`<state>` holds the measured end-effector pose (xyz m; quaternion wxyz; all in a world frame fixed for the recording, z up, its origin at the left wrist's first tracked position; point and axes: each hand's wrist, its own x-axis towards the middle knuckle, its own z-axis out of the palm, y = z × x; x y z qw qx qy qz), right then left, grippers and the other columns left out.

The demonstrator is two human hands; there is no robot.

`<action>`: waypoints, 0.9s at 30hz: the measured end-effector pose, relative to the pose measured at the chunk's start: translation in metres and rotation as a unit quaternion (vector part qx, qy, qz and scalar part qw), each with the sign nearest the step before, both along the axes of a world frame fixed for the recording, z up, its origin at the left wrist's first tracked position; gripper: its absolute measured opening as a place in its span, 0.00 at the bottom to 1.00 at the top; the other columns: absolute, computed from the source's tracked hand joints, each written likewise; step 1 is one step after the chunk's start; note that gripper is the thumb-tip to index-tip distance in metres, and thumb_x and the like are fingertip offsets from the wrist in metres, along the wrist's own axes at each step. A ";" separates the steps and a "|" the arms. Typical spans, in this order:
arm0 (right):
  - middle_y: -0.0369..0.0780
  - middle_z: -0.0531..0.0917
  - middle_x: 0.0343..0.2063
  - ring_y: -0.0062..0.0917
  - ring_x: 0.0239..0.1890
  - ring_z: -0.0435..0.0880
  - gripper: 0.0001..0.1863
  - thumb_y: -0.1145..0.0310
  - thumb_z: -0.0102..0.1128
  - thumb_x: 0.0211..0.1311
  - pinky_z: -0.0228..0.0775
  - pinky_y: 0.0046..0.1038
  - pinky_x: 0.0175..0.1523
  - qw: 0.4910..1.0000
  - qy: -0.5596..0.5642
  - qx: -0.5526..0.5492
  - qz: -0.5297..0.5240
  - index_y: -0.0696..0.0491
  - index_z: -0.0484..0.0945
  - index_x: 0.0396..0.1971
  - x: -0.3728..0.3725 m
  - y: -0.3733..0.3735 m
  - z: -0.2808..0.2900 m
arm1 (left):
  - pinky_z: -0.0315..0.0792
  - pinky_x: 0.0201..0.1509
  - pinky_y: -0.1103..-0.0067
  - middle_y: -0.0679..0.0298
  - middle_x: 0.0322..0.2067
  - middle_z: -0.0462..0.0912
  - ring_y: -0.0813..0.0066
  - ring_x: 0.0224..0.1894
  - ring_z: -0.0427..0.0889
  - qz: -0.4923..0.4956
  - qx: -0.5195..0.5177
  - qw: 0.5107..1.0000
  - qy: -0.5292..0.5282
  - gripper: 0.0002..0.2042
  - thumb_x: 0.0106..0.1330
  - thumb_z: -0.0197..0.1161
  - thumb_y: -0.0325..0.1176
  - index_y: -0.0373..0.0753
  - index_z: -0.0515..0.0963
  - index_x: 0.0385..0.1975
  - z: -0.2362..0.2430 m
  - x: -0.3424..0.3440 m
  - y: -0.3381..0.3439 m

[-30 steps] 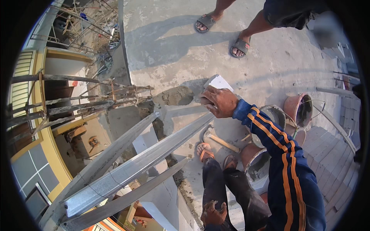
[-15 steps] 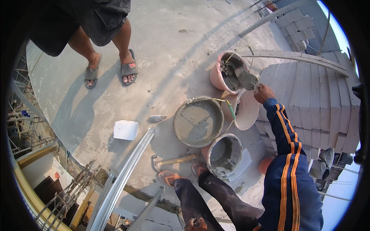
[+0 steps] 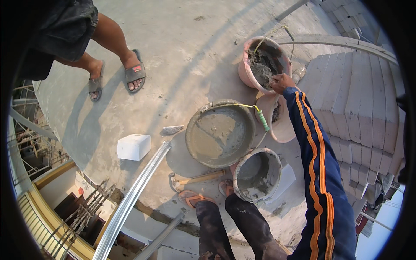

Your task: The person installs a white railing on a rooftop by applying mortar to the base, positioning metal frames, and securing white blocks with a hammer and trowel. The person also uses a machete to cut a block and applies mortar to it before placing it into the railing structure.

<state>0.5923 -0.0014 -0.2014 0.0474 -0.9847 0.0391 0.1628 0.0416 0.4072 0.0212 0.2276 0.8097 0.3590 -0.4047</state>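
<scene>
My right hand (image 3: 282, 83) is closed on a trowel (image 3: 262, 74), whose mortar-coated blade lies in the grey mortar inside a pink bucket (image 3: 245, 73). The trowel's handle is hidden in my fist. Just nearer stands a second pinkish bucket (image 3: 284, 128), partly covered by my sleeve. A wide round tub (image 3: 190, 149) of wet grey mix sits left of it, with a green-gripped bucket handle (image 3: 262, 120) at its right rim. In front of my feet is a mortar-smeared bucket (image 3: 271, 190). Only a sliver of my left hand (image 3: 209, 257) shows at the lower edge, its fingers hidden.
Pale blocks (image 3: 346, 99) are stacked on the right. A hammer (image 3: 199, 178) lies by my sandals. To the left are a white block (image 3: 134, 147), a flat stone-like piece (image 3: 172, 130) and a metal channel (image 3: 134, 199) near the slab edge. Another person's sandaled feet (image 3: 132, 71) stand at upper left.
My right hand has moved left and up, lowering the trowel from above the bucket's rim into the mortar. The other person has stepped slightly left. My left hand has sunk mostly out of view.
</scene>
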 end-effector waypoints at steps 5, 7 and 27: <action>0.43 0.86 0.34 0.26 0.33 0.83 0.23 0.56 0.62 0.58 0.76 0.30 0.40 0.959 0.025 0.248 -0.137 0.58 0.83 0.46 -0.031 -0.060 0.010 | 0.74 0.51 0.59 0.57 0.45 0.83 0.53 0.48 0.80 0.004 -0.004 1.000 0.010 0.17 0.61 0.64 0.49 0.46 0.81 0.44 0.003 0.006 -0.001; 0.37 0.84 0.31 0.20 0.27 0.80 0.22 0.58 0.62 0.62 0.74 0.26 0.31 0.920 0.046 0.331 -0.204 0.57 0.81 0.51 -0.050 -0.072 0.024 | 0.72 0.54 0.57 0.57 0.47 0.82 0.53 0.52 0.78 0.029 -0.028 0.999 0.029 0.19 0.63 0.61 0.51 0.47 0.79 0.47 0.000 -0.002 0.001; 0.49 0.83 0.38 0.37 0.41 0.84 0.22 0.74 0.59 0.47 0.74 0.31 0.50 0.709 0.361 0.376 0.475 0.58 0.80 0.47 -0.145 0.526 0.099 | 0.74 0.57 0.63 0.56 0.48 0.82 0.56 0.54 0.78 0.227 -0.086 0.970 0.022 0.20 0.60 0.64 0.48 0.40 0.80 0.46 -0.003 -0.040 0.007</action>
